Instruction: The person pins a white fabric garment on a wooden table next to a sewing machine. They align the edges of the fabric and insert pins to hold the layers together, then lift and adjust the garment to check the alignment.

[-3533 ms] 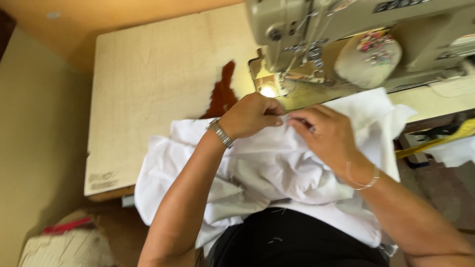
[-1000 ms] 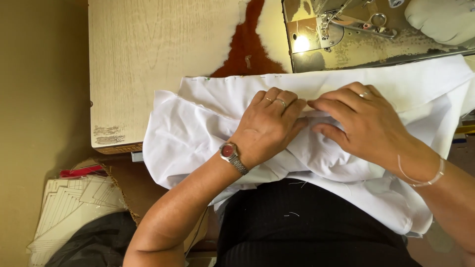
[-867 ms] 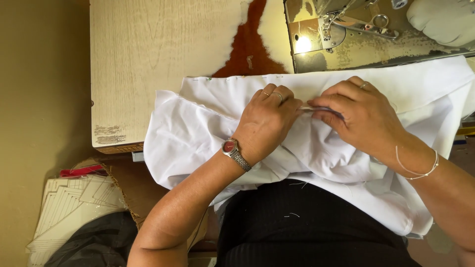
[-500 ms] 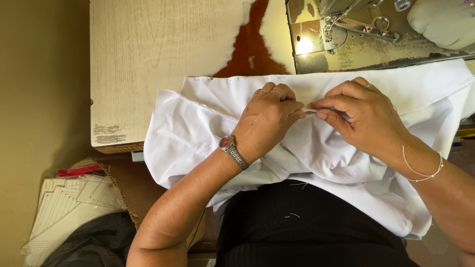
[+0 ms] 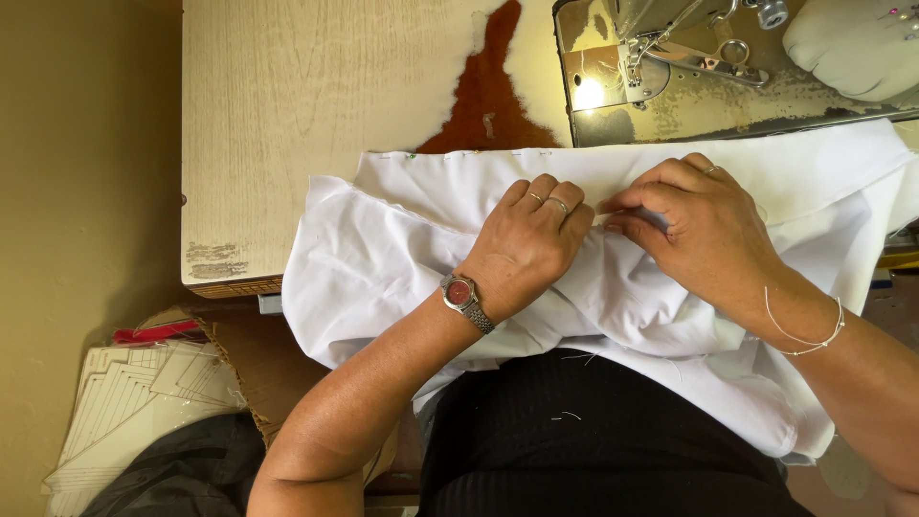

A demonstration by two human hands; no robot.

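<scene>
Right hand [image 5: 704,225] slightly nearer left hand [image 5: 531,244]
</scene>
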